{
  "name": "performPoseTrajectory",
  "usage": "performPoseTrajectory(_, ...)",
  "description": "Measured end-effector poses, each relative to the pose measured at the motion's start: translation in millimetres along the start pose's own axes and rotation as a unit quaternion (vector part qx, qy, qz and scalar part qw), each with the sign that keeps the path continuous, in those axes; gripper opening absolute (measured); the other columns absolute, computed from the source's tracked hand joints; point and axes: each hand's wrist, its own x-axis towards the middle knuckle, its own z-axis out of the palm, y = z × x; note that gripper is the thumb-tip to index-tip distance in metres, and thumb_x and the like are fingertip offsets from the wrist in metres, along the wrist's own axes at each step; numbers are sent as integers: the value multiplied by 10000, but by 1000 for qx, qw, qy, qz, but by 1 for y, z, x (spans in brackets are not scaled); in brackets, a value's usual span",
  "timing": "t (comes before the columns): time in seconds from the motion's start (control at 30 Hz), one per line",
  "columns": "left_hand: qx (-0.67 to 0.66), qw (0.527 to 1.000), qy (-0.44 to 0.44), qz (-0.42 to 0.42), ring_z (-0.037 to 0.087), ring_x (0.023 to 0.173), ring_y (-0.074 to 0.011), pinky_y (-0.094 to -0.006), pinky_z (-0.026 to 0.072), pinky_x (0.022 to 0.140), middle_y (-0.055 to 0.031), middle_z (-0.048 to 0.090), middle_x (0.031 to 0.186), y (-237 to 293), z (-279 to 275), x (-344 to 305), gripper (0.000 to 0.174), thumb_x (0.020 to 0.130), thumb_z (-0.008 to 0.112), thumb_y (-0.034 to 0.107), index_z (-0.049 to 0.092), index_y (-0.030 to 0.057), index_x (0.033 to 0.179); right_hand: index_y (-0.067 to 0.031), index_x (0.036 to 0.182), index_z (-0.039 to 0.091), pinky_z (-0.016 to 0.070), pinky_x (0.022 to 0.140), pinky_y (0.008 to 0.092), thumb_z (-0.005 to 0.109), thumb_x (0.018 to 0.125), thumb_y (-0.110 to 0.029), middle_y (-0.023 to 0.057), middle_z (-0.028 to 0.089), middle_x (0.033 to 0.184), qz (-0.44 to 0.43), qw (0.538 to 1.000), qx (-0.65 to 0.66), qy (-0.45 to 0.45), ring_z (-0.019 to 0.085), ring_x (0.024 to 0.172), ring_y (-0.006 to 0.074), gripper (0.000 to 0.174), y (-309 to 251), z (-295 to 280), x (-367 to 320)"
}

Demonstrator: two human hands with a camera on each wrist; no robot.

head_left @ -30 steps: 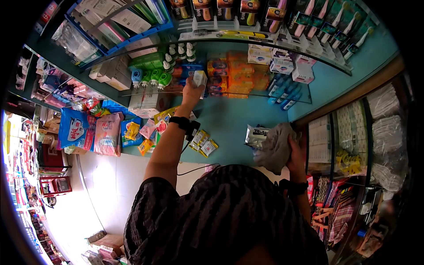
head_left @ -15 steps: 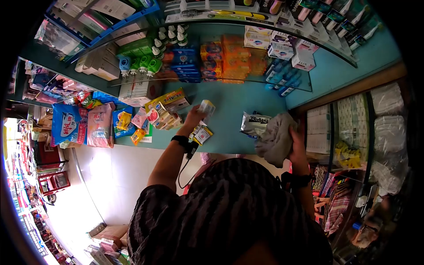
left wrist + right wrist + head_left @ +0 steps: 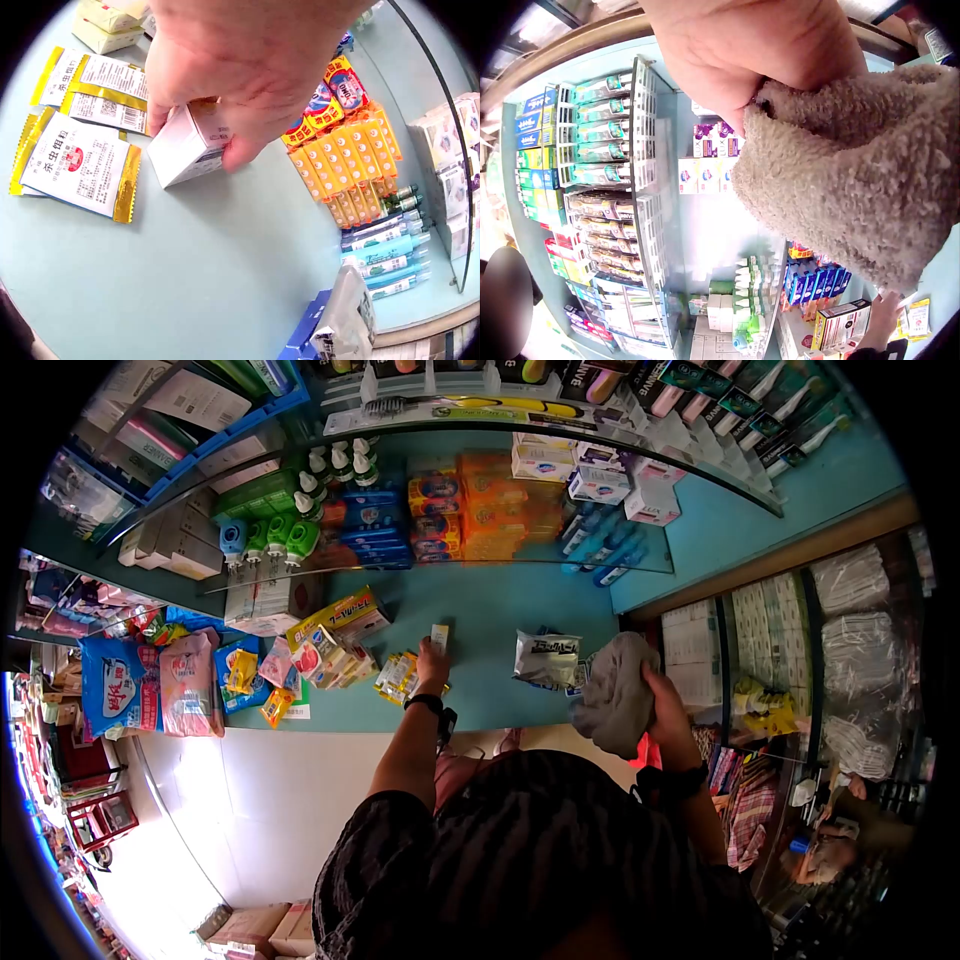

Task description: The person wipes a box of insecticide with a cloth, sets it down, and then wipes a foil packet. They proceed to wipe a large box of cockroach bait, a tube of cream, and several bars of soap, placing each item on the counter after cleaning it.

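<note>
My left hand (image 3: 232, 67) pinches a small white box (image 3: 196, 146) between thumb and fingers, low over the pale blue-green shelf (image 3: 225, 277). Beside the box lie several white and gold sachets (image 3: 79, 161). In the head view the left hand (image 3: 432, 665) is right of those sachets. A bunched grey towel (image 3: 612, 695) is gripped by my right hand (image 3: 665, 710); its fluffy folds fill much of the right wrist view and hide the fingertips. Left of the towel lies a silver-white packet (image 3: 546, 657).
A yellow box (image 3: 338, 615) and small cartons (image 3: 335, 660) stand left of the left hand. Behind are orange soap packs (image 3: 490, 500), blue packs (image 3: 368, 520), pump bottles (image 3: 300, 540) and light blue tubes (image 3: 610, 550). A glass shelf edge (image 3: 450, 563) runs above them.
My left hand has brought the white box from the blue packs at the back down toward the front, beside the sachets. The right hand still holds the towel at the right.
</note>
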Motion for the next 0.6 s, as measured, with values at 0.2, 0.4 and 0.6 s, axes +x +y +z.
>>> performPoseTrajectory(0.2,-29,992,110,62,562,940,-342,-425,479,792,-163,564,1040,26,-37,-9,569,698,709,164,432,69,1187,-46,1309,419,435,922,369,563,914,-321,87,524,1235,-46,999,25,-15,522,1105,213,502,0,9,9)
performPoseTrajectory(0.4,-208,943,85,245,581,834,-196,-308,486,710,-102,580,938,160,-118,-8,402,798,639,84,479,48,1165,-43,1273,462,452,900,365,549,919,-317,80,566,1167,-60,997,36,-40,560,1049,210,455,-7,14,15)
performPoseTrajectory(0.6,-185,918,65,344,593,914,-234,-342,489,785,-123,592,1033,342,-169,16,401,830,648,168,490,44,1177,-44,1265,471,461,899,361,517,930,-325,77,573,1163,-51,996,59,-48,567,1044,200,440,-10,0,6)
